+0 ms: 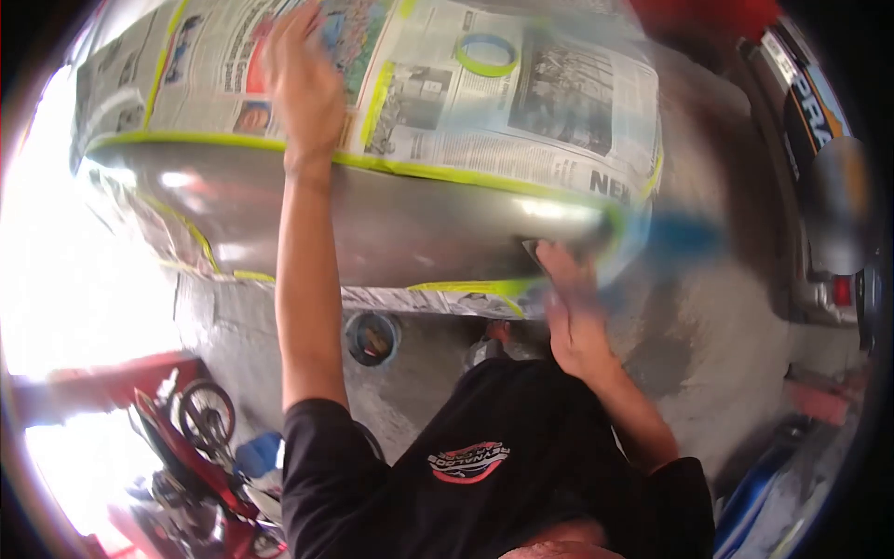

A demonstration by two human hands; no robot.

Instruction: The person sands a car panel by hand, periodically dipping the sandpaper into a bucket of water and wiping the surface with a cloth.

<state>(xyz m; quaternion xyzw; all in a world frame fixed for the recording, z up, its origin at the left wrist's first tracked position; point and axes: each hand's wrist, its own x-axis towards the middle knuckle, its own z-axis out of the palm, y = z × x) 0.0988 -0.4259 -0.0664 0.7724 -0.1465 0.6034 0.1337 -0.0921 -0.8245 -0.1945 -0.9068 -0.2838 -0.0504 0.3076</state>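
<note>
A grey metal body panel [391, 219] stretches across the view, its upper part masked with newspaper [521, 102] edged in yellow-green tape. My left hand [303, 84] lies flat and spread on the newspaper near the top left, holding nothing. My right hand [570, 303] presses against the bare grey metal at the panel's right end, fingers closed over a small dark piece [537, 248] at its fingertips. That hand and the panel's edge are motion-blurred. My black shirt [484, 456] fills the bottom.
A roll of green tape [486, 54] rests on the newspaper. A round can [372, 337] sits on the concrete floor [708, 317] below the panel. A red motorcycle [191, 438] stands at lower left, and part of a vehicle [810, 112] is at right.
</note>
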